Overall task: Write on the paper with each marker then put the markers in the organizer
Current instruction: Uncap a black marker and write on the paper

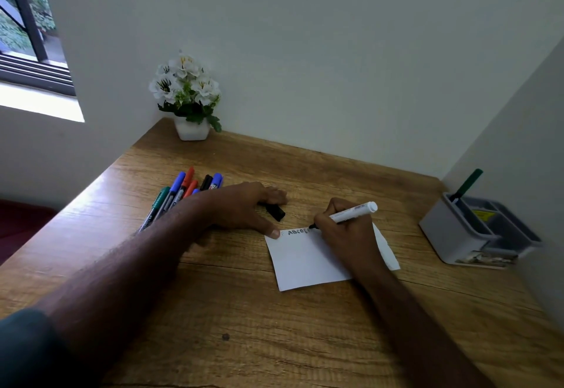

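Observation:
A white paper (308, 262) lies on the wooden desk (244, 311) with black letters along its top edge. My right hand (345, 235) grips a white-barrelled black marker (351, 213), its tip touching the paper by the letters. My left hand (244, 207) lies flat on the desk, thumb pressing the paper's top left corner. A black cap (276, 212) lies on the desk just past its fingers. Several markers (180, 192), blue, red, green and black, lie in a bunch behind my left wrist. A grey organizer (457, 235) at the right holds one green marker (467, 184).
A white pot of white flowers (190, 97) stands at the desk's far left corner. Walls close in the desk at the back and right. A window (27, 30) is at the upper left.

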